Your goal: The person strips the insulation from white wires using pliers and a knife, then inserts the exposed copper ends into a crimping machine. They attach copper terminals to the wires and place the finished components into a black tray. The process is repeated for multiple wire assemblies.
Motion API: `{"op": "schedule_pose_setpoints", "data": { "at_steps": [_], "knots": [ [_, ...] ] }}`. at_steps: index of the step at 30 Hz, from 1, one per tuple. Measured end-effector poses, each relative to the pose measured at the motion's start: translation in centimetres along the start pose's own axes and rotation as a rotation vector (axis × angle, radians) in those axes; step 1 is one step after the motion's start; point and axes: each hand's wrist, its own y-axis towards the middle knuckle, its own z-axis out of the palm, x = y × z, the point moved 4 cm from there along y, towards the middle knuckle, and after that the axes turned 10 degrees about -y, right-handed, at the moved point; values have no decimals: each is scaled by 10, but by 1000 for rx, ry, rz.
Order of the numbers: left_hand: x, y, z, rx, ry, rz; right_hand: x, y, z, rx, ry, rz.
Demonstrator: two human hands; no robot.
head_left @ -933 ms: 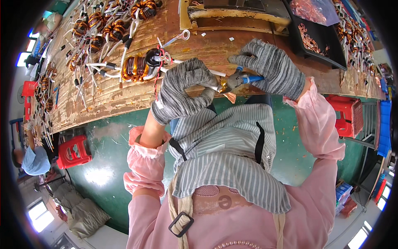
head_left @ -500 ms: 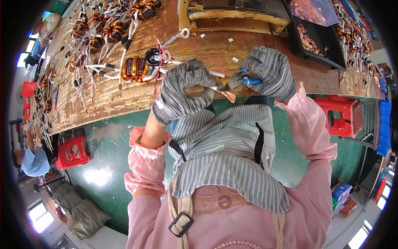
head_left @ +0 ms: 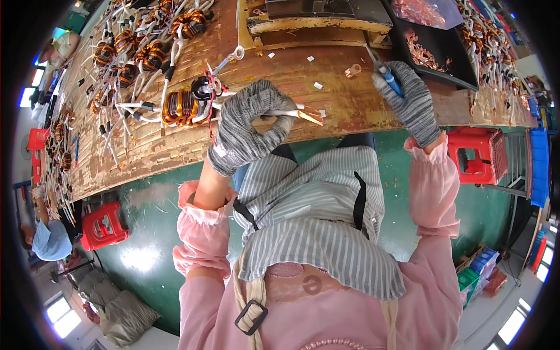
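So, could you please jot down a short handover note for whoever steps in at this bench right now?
Left hand, gloved: closed around a white-sleeved lead with bare copper ends, which runs from the copper-wound coil on the wooden bench.
Right hand, gloved: gripping a blue-handled tool, raised near the black tray of copper terminals, apart from the lead.
A loose copper terminal lies on the bench between the hands.
Done: the lead's ends are stripped bare.
Left: no terminal on this lead yet; more coils sit at the far left.
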Motion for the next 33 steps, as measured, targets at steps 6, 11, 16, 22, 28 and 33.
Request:
{"op": "schedule_pose_setpoints", "data": {
  "at_steps": [6, 11, 16, 22, 28, 33],
  "knots": [
    [-12, 9, 3, 119, 199, 177, -33, -17, 0, 59, 366, 126],
    [-16, 19, 10, 171, 406, 184, -43, -25, -30, 209, 472, 275],
    [-1, 24, 8, 444, 571, -88, -68, -40, -27, 324, 929, 476],
    [-2, 36, 13, 688, 520, -369, -52, -39, -47, 206, 483, 349],
    [4, 29, 5, 688, 483, -238, -29, -15, -69, 379, 315, 282],
    [18, 9, 12, 730, 604, 136, 53, 20, -81, 415, 594, 125]
  ]
}}
